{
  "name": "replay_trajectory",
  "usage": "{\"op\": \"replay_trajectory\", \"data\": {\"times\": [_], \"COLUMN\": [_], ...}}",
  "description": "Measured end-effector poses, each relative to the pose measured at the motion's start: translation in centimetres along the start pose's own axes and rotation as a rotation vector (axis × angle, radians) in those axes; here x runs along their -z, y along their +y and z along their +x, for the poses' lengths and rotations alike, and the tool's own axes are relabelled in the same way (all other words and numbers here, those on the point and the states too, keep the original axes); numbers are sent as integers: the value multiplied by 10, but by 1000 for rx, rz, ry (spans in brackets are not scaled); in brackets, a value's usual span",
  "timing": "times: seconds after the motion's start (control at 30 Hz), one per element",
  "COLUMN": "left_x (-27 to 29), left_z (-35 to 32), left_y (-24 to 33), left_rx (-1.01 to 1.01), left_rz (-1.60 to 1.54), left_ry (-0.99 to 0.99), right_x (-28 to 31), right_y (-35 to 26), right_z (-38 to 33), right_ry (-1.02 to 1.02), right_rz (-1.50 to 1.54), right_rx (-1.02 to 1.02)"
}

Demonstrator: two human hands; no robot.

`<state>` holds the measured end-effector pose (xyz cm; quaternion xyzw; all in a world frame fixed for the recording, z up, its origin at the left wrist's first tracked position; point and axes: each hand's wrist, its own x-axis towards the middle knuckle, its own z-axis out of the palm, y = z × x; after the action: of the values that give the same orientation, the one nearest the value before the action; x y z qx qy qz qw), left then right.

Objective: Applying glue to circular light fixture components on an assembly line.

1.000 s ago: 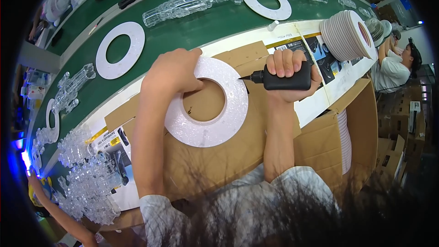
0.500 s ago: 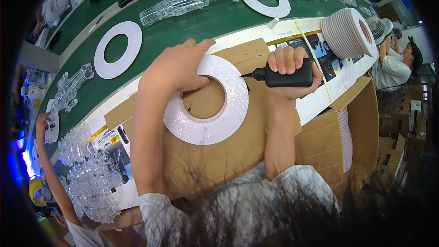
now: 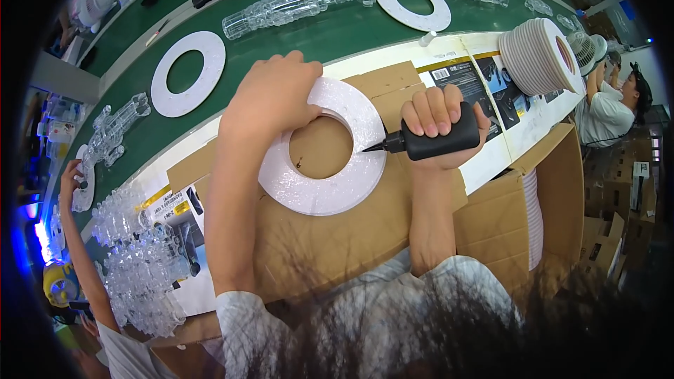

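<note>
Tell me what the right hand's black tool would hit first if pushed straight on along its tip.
The right hand aims the black tool leftward; its tip looks already at the white ring, held by the left hand. Depth is unclear.

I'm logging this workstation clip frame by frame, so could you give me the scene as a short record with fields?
left hand: left hand grips the rim of the white ring
right hand: right hand holds a black tool, tip at the ring's edge
surface: cardboard box flap
belt: green belt carries two more white rings and clear plastic parts
nearby: stack of white rings
</note>
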<state>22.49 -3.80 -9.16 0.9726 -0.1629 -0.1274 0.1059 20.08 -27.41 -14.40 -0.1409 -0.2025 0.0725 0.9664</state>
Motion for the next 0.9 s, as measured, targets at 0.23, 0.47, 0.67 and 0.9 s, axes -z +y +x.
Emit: {"op": "replay_trajectory", "data": {"times": [0.23, 0.47, 0.67, 0.9], "left_x": [1, -1, -4, -8], "left_z": [-2, -2, 1, 3], "left_y": [0, 0, -1, -2], "left_rx": [-6, -78, -113, -121], "left_rz": [-80, -172, -186, -179], "left_ry": [18, -7, -19, -24], "right_x": [-1, 1, 1, 3], "right_y": [0, 4, 4, 4], "right_z": [-1, -3, -4, -4], "right_ry": [14, 11, -10, -38], "right_rz": [-90, -122, -152, -180], "right_rx": [39, 35, 25, 12]}}
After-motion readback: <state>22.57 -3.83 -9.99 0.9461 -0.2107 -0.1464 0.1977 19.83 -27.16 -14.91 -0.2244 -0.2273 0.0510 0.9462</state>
